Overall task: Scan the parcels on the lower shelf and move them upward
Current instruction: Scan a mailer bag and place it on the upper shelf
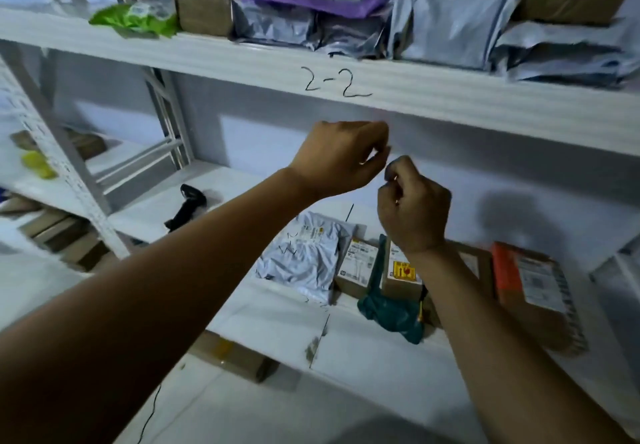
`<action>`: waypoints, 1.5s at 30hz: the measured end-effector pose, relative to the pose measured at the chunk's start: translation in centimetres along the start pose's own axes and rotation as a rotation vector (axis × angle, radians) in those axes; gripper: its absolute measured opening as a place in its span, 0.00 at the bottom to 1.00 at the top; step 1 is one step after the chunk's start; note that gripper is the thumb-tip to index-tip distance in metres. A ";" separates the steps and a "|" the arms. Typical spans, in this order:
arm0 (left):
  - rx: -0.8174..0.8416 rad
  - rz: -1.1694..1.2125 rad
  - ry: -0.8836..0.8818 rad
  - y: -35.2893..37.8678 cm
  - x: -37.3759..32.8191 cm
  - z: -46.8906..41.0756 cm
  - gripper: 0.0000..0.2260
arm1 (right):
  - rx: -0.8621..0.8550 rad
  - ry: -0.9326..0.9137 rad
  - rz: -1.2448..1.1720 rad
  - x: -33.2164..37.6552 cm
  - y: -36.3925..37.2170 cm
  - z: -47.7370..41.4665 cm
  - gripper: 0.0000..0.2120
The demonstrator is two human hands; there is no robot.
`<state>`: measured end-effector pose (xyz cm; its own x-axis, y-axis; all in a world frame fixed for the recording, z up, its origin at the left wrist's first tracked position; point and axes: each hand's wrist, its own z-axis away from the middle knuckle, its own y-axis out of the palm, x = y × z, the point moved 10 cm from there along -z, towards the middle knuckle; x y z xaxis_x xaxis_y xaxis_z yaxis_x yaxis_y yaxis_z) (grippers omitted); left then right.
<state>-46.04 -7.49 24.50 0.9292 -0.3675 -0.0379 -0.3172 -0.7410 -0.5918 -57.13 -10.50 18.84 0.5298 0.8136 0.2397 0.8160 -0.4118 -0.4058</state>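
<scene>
White metal upper shelf (450, 97) above both hands, loaded with grey plastic mailers (450, 17); its edge is hand-marked "2-2". Below the hands on the white lower shelf (277, 322): orange-taped cardboard box (530, 284), pale grey bagged parcel (301, 256) and small labelled cartons (360, 263), all waiting. Judged mid-task. Black handheld scanner (185, 206) lies unheld, left of the left forearm. Left hand (341, 157) and right hand (414, 208) are raised, fingers curled, nothing visible in either. Carton labels unreadable.

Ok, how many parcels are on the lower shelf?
6, left to right: grey bag, small box, green bag, stickered box, half-hidden brown box, orange-taped box. More may be hidden.
</scene>
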 end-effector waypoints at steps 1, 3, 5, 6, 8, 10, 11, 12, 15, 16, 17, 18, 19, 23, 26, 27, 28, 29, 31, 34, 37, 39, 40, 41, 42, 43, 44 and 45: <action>0.054 0.006 -0.076 0.9 1.8 1.5 0.07 | 0.098 0.065 0.006 -0.4 2.1 1.1 0.03; 0.151 0.026 -0.215 2.7 5.1 4.6 0.07 | 0.254 0.229 0.024 -2.1 6.2 3.3 0.03; 0.228 0.055 -0.333 4.6 8.8 7.6 0.07 | 0.406 0.454 0.021 -4.3 10.8 5.9 0.03; 0.268 0.067 -0.394 5.4 10.6 9.1 0.07 | 0.501 0.575 0.019 -5.5 13.0 7.5 0.04; 0.359 0.079 -0.549 7.3 14.9 12.6 0.07 | 0.731 0.760 0.030 -7.0 17.8 11.6 0.09; 0.442 0.100 -0.707 9.1 19.4 16.5 0.07 | 0.904 0.899 0.027 -7.2 21.7 15.5 0.15; 0.483 0.127 -0.765 10.0 21.1 18.2 0.08 | 0.943 0.982 0.005 -7.2 22.9 17.2 0.13; 0.529 0.152 -0.814 10.8 22.9 19.8 0.11 | 0.964 1.069 -0.019 -7.1 24.1 18.8 0.11; 0.677 0.226 -0.984 13.6 27.3 24.3 0.11 | 1.015 1.219 0.026 -6.7 26.1 21.9 0.13; 0.713 0.257 -1.052 14.7 28.4 25.7 0.09 | 1.008 1.234 0.059 -6.7 26.3 22.4 0.14; 0.761 0.284 -1.111 16.0 29.5 27.2 0.07 | 0.985 1.251 0.085 -6.8 26.6 22.8 0.14; 0.824 0.288 -1.159 17.1 30.3 28.5 0.06 | 0.954 1.261 0.107 -6.8 26.8 23.0 0.13; 0.882 0.277 -1.180 18.1 30.9 29.7 0.05 | 0.916 1.281 0.128 -6.8 27.0 23.0 0.11; 1.017 0.423 -1.316 21.3 30.7 35.0 0.18 | 0.890 1.423 0.247 -6.2 27.6 24.2 0.07; 1.024 0.506 -1.391 22.7 30.4 36.9 0.22 | 0.901 1.470 0.269 -5.4 28.5 25.3 0.09; 1.022 0.523 -1.413 23.1 30.6 37.3 0.24 | 0.892 1.476 0.277 -5.3 28.7 25.5 0.09; 0.994 0.547 -1.454 23.3 30.9 37.6 0.27 | 0.868 1.488 0.288 -5.1 28.7 25.6 0.07; 0.976 0.561 -1.478 23.3 31.1 37.9 0.30 | 0.845 1.517 0.293 -4.9 28.7 25.8 0.05; 0.919 0.637 -1.572 23.3 31.3 38.5 0.32 | 0.784 1.573 0.280 -4.6 28.5 26.2 0.05; 0.760 0.851 -1.685 23.9 31.6 38.8 0.20 | 0.690 1.614 0.256 -4.4 28.7 26.1 0.08; 0.787 0.945 -1.658 24.2 31.2 38.8 0.17 | 0.648 1.625 0.242 -3.8 29.2 26.7 0.12; 0.761 1.021 -1.676 23.8 31.1 38.5 0.19 | 0.606 1.627 0.234 -3.5 29.8 27.1 0.16; 0.734 1.060 -1.693 23.4 31.1 38.3 0.19 | 0.601 1.617 0.224 -3.2 30.3 27.1 0.17; 0.685 1.083 -1.712 23.1 31.5 38.1 0.18 | 0.599 1.602 0.201 -2.8 30.8 26.8 0.17; 0.647 1.099 -1.729 22.9 32.0 38.3 0.16 | 0.579 1.598 0.168 -2.1 31.5 26.8 0.16; 0.620 1.110 -1.750 22.5 32.6 38.7 0.13 | 0.533 1.602 0.124 -1.4 32.0 26.6 0.16; 0.583 1.131 -1.778 22.3 33.2 39.2 0.13 | 0.479 1.603 0.086 -0.8 32.6 26.6 0.16; 0.552 1.146 -1.808 22.0 33.8 39.8 0.15 | 0.428 1.600 0.053 -0.2 33.1 26.5 0.18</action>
<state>-14.08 -13.80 -21.86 -0.3272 0.6011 -0.7291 -0.9294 -0.3442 0.1333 -36.33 -13.42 -18.03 0.4602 -0.5272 0.7144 0.8152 -0.0679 -0.5753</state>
